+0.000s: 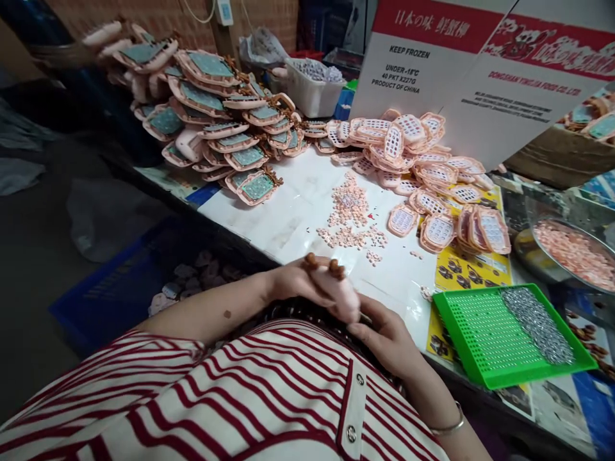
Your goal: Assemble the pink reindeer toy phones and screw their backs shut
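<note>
A pink plastic toy casing with brown knobs (339,291) is tilted in front of my waist, slightly blurred. The fingers of my left hand (298,282) are wrapped round its far end, beside the knobs. My right hand (387,333) closes on its near end, with the thumb toward my body and some fingers hidden. Beyond the hands, small pink pieces (350,205) lie loose on the white table top (283,218). Past them is a pile of pink frames with perforated white panels (394,141).
Casings with teal panels (202,96) are stacked high at left. To the right are a green tray (500,339) with small metal screws and a metal bowl (538,246) of pink pieces. A white tub (314,93) and a printed carton (442,64) stand behind. A blue crate (110,282) sits below, left.
</note>
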Motion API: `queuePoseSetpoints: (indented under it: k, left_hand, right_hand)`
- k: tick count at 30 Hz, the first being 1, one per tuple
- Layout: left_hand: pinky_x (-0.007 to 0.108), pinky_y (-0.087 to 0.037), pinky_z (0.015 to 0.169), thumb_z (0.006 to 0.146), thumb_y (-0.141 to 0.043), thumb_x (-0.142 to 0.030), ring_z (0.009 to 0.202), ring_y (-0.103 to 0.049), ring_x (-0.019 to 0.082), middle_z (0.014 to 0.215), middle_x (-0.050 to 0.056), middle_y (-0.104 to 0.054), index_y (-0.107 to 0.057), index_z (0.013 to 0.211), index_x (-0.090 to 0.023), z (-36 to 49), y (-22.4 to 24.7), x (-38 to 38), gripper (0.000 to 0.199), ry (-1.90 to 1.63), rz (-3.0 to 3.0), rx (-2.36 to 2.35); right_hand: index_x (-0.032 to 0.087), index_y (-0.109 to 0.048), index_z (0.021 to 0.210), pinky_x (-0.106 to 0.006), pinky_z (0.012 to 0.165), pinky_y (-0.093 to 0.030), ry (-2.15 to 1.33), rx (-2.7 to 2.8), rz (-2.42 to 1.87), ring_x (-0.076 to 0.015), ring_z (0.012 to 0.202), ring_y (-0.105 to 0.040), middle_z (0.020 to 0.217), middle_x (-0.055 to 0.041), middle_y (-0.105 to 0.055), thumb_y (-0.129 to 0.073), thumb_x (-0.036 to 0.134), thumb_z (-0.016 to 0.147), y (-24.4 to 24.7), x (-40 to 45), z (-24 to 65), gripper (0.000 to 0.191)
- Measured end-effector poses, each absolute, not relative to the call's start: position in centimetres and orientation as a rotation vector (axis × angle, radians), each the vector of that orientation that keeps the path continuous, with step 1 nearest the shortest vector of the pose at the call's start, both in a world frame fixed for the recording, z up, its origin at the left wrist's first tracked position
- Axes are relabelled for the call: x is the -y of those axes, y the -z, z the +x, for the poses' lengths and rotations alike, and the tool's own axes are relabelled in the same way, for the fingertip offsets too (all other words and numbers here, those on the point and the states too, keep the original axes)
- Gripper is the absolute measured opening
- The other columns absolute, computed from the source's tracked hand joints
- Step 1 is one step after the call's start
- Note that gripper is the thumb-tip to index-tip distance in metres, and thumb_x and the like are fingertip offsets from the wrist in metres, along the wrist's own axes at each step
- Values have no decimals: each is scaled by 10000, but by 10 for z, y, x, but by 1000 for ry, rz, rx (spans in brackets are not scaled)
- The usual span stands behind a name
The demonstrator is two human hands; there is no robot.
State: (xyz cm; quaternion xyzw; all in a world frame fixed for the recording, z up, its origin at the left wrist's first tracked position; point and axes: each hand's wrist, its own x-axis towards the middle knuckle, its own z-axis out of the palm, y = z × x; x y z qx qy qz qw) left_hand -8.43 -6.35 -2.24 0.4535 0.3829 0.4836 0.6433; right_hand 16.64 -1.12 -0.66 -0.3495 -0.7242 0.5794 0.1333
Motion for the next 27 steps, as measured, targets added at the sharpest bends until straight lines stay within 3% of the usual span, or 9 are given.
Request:
queuePoseSetpoints:
  k: [4, 7, 9, 12, 17, 20, 22, 24, 27]
  left_hand:
    - [419, -604, 850, 566, -932, -278, 997, -753, 346, 1066, 146, -793, -793, 1062, -196, -187, 8, 121, 521, -762, 1159, -1134]
    - [381, -601, 852, 518, -952, -316, 1052, -739, 356, 1109, 142, -789, -801, 1047, -229, -242, -5, 148, 557, -872, 1180, -1613]
    - [385, -580, 888, 620, -888, -414, 1049, -728, 328, 1123, 136, -780, -771, 1062, -213, -258, -3, 142, 500, -1086, 1092, -1903]
    - [444, -459, 1047, 789, -760, -436, 1156, -657, 319, 1235, 147, -720, -661, 1218, -153, -261, 14, 102, 523, -1268, 943, -2278]
    - [621, -209, 1133, 715, -845, -445, 1288, -493, 434, 1201, 206, -678, -624, 1219, -100, -258, 38, 28, 649, -1353, 786, -2492]
    - [554, -312, 1100, 692, -853, -360, 1141, -571, 359, 1008, 136, -689, -681, 1046, -124, -254, 42, 9, 459, -1463, 737, -2395]
    - [481, -457, 971, 789, -756, -370, 876, -615, 257, 801, 52, -630, -675, 942, -158, -244, 42, 8, 274, -1563, 677, -2259]
    - [404, -539, 762, 885, -624, -421, 598, -520, 170, 646, -18, -518, -639, 905, -189, -228, 41, 12, 233, -1643, 620, -2073]
    - [337, -561, 632, 879, -601, -432, 478, -441, 120, 575, -56, -469, -591, 882, -208, -190, 35, 22, 224, -1669, 619, -1788]
  right_hand:
    - [214, -678, 1308, -560, 1133, -496, -1775, 2267, -1061, -321, 1239, -675, 1330, -136, -723, -738, 581, 806, 12, 2, 156, 625]
    - [212, -693, 1266, -519, 1073, -553, -1826, 2196, -1075, -292, 1145, -718, 1236, -128, -763, -711, 594, 824, 20, -4, 150, 584]
    - [219, -702, 1236, -494, 1046, -572, -1833, 2169, -1078, -280, 1118, -727, 1220, -117, -768, -711, 590, 827, 22, -6, 146, 553]
    - [225, -711, 1213, -474, 1027, -583, -1822, 2199, -1079, -270, 1098, -731, 1210, -108, -772, -707, 577, 837, 21, -6, 144, 515]
    - [222, -716, 1201, -450, 1029, -581, -1822, 2205, -1117, -260, 1096, -730, 1187, -101, -779, -695, 565, 852, 16, -3, 147, 489]
    - [216, -730, 1160, -433, 1022, -582, -1839, 2165, -1131, -249, 1081, -731, 1175, -100, -783, -707, 552, 848, 15, -4, 147, 460]
    - [214, -736, 1145, -423, 995, -591, -1873, 2110, -1121, -239, 1050, -734, 1142, -96, -791, -724, 552, 834, 17, -6, 146, 460]
    - [209, -740, 1131, -403, 922, -612, -1929, 2020, -1106, -223, 983, -736, 1079, -90, -798, -743, 558, 815, 19, -8, 144, 470]
    - [198, -740, 1097, -346, 790, -620, -2036, 1817, -1089, -181, 853, -723, 991, -74, -787, -777, 548, 789, 20, -14, 135, 467]
